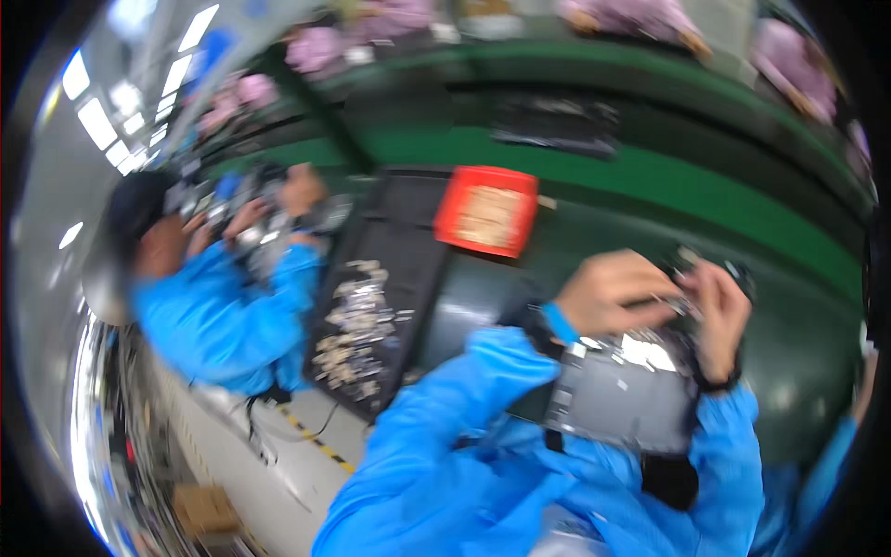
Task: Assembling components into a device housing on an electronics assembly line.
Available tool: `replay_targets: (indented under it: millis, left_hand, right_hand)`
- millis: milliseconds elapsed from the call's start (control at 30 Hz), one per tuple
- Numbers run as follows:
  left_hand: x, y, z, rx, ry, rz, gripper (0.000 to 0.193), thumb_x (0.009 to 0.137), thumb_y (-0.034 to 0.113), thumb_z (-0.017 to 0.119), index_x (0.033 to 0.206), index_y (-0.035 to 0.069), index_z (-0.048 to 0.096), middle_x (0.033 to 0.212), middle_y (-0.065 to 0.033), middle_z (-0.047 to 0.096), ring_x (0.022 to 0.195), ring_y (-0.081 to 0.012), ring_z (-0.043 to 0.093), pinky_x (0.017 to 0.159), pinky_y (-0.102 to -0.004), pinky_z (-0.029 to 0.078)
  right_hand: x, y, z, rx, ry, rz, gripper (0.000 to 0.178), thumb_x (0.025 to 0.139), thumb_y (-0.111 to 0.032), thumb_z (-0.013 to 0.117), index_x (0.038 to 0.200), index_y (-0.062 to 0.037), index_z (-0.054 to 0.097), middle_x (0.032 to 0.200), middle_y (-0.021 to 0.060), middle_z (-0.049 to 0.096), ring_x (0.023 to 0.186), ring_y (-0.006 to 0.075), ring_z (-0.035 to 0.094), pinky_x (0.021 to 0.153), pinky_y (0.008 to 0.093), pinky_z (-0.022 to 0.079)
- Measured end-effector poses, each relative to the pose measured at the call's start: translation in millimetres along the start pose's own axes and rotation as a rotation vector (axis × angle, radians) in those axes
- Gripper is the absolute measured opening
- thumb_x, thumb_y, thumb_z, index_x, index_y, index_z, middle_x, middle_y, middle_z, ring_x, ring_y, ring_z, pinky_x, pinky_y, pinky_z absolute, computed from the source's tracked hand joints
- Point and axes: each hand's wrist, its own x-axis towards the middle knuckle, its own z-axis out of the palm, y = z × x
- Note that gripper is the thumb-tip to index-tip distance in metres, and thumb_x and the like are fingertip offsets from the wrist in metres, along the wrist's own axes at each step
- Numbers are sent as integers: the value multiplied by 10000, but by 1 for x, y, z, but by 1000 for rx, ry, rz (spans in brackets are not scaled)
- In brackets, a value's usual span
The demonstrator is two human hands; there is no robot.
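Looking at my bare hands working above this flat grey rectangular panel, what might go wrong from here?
1. The small shiny piece between the fingertips of your left hand and right hand could slip and perhaps mark the flat grey rectangular panel below; blur hides your exact grip.
2. Small pale pieces lie loose in the black rectangular tray on your left, so a bump might scatter them.

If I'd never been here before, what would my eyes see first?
Probably the bright red box, beyond and to the left of the person's left hand. Next, perhaps, the scattered small pale pieces on the long black tray, nearer and further left. The person's bright blue sleeves, towards the bottom, stand out too.
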Motion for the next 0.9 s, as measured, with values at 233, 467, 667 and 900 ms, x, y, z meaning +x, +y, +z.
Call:
replay_targets:
  millis: [233, 467, 667, 900]
  left_hand:
    - [-8, -1, 18, -188, 118, -450, 223, 844, 4, 823, 1062, 31, 782, 1010, -78, 792, 857, -147, 709, 638, -258, 497]
    - [-17, 0, 20, -215, 105, -452, 176, 851, 7, 818, 1025, 27, 800, 1020, -110, 793, 858, -154, 720, 645, -261, 514]
    - [-11, 1, 24, -321, 108, -479, 211, 876, 58, 806, 1087, 45, 804, 1011, -109, 792, 877, -168, 729, 665, -265, 526]
    - [-16, -1, 14, -266, 81, -411, 177, 881, 78, 789, 1048, 22, 804, 980, -139, 785, 900, -282, 734, 806, -400, 585]
  right_hand:
    - [-13, 4, -2, 136, -91, -51, 193, 1025, -59, 657, 1172, 57, 708, 984, 109, 778, 941, 149, 744, 828, 266, 575]
    - [-21, 1, -1, -28, -211, -104, 205, 989, -36, 691, 1178, 38, 723, 960, 125, 792, 916, 157, 757, 825, 278, 589]
    - [-21, 9, -6, -51, -235, -146, 228, 944, 32, 711, 1171, 47, 723, 996, 138, 774, 908, 183, 758, 789, 279, 587]
    - [-14, 11, 2, -195, -207, -214, 121, 947, 29, 693, 1057, 73, 715, 984, 108, 710, 910, 164, 655, 808, 278, 517]
